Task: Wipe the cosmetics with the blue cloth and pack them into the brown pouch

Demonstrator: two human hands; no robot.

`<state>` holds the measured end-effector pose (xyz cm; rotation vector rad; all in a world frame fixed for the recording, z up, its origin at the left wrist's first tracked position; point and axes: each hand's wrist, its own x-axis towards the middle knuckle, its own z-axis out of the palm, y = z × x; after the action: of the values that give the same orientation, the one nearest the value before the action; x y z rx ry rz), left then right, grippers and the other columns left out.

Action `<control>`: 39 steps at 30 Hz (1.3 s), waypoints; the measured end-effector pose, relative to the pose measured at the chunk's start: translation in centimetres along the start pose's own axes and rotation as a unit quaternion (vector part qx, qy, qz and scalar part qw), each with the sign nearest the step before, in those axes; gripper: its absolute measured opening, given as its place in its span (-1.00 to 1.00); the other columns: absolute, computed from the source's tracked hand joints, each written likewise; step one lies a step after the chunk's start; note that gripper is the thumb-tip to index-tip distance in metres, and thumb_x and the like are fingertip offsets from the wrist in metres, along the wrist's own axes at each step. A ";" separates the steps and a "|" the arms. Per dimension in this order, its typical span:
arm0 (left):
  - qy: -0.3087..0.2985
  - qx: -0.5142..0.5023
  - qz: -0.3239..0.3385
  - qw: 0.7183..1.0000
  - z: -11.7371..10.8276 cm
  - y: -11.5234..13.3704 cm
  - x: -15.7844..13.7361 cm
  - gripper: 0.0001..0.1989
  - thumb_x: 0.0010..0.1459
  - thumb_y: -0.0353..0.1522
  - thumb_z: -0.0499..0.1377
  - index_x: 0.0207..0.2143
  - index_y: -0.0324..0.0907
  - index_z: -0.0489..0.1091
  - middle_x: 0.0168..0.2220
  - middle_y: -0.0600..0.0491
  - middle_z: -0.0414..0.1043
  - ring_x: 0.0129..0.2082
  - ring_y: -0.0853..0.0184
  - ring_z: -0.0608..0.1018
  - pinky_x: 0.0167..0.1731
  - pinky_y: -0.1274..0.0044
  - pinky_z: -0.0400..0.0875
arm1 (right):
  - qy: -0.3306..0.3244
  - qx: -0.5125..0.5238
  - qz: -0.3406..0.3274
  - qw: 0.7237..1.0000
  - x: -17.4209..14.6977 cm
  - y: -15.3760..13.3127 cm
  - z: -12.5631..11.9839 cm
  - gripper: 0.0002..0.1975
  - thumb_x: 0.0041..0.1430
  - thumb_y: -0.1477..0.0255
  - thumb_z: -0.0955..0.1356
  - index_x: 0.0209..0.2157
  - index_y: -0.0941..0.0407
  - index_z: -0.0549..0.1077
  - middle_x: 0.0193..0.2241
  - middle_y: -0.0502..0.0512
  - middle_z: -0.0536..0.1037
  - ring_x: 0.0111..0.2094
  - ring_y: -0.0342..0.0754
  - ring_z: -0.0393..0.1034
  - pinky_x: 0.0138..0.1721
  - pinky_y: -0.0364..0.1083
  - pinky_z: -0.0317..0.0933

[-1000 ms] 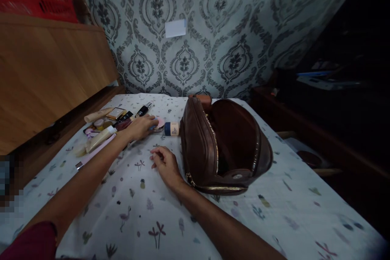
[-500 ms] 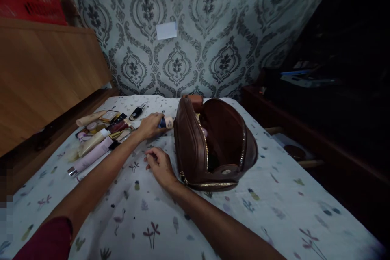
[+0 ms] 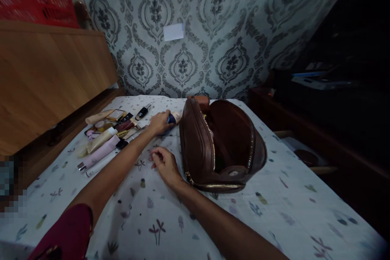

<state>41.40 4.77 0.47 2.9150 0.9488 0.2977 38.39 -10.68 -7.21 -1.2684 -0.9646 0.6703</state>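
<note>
My left hand [image 3: 159, 123] is closed around a small bottle [image 3: 174, 118] with a blue band and a pale end, lying sideways just above or on the sheet. The bottle's pale end points at the left side of a brown leather toiletry bag [image 3: 196, 150], which stands unzipped with its flap folded back to the right. Dark shadow hides most of the bag's inside. Beside the bag's front left corner, my right hand [image 3: 167, 167] rests with loosely curled fingers apart, holding nothing. Left of my left hand lie a black bottle [image 3: 143, 111] and a lilac tube [image 3: 100, 153].
More cosmetics lie in a pile at the left, among them a cream tube [image 3: 102, 139], a beige tube [image 3: 98, 117] and a compact [image 3: 116, 114]. A wooden cabinet [image 3: 55, 77] borders the patterned sheet [image 3: 179, 227]. Behind is a papered wall [image 3: 201, 40].
The view has swung slightly left, so everything sits further right in the picture. The bottle in my left hand has tilted a little. My right hand keeps its place by the bag.
</note>
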 end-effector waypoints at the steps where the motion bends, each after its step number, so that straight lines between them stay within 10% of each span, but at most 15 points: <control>1: 0.002 -0.009 -0.005 1.000 -0.2 -0.2 0.2 -0.52 0.19 -0.10 0.21 0.09 -0.06 0.27 0.02 -0.06 0.50 0.01 0.08 0.52 -0.12 0.38 0.38 | 0.001 -0.001 0.000 1.000 0.0 0.0 0.0 -0.88 0.12 0.45 0.28 -0.34 0.10 0.46 -0.46 -0.02 0.46 -0.52 -0.15 0.37 -0.51 -0.19 0.33; 15: 0.049 -0.042 0.017 0.998 -1.0 0.7 3.6 -0.68 0.34 -0.20 0.04 0.07 -0.07 0.33 0.07 0.00 0.48 0.08 0.20 0.48 0.00 0.44 0.35 | 0.003 -0.011 -0.006 1.000 0.0 0.2 0.0 -0.87 0.13 0.45 0.29 -0.34 0.10 0.48 -0.48 -0.01 0.49 -0.51 -0.13 0.42 -0.50 -0.19 0.31; 25: -0.025 0.020 -0.054 0.998 1.1 -3.7 0.3 -0.48 0.38 -0.07 -0.11 0.11 -0.20 0.37 0.06 -0.24 0.46 0.13 0.02 0.45 0.06 0.24 0.35 | -0.001 0.016 0.004 1.000 0.0 0.0 0.1 -0.86 0.10 0.45 0.28 -0.33 0.11 0.47 -0.45 -0.01 0.47 -0.48 -0.13 0.42 -0.51 -0.19 0.35; 32: -0.009 0.013 0.062 0.998 0.8 -0.2 1.0 -0.24 0.25 -0.18 0.14 0.41 0.09 -0.12 0.45 -0.12 -0.11 0.41 0.01 0.03 0.26 0.06 0.07 | -0.010 0.010 0.010 1.000 0.1 0.0 0.1 -0.88 0.10 0.40 0.28 -0.35 0.11 0.43 -0.42 0.02 0.46 -0.43 -0.09 0.46 -0.50 -0.17 0.35; 39: -0.016 0.015 0.030 0.999 1.1 0.7 3.6 -0.44 0.26 -0.19 0.11 0.30 0.11 0.15 0.19 -0.15 0.27 0.08 0.00 0.48 0.07 0.13 0.32 | -0.013 -0.006 0.025 1.000 -0.1 0.1 0.0 -0.86 0.12 0.37 0.27 -0.33 0.11 0.43 -0.48 -0.01 0.46 -0.51 -0.13 0.39 -0.51 -0.18 0.28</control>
<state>44.89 6.28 0.04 2.9702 0.8717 0.2409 38.32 -10.70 -7.36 -1.3008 -0.9628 0.7223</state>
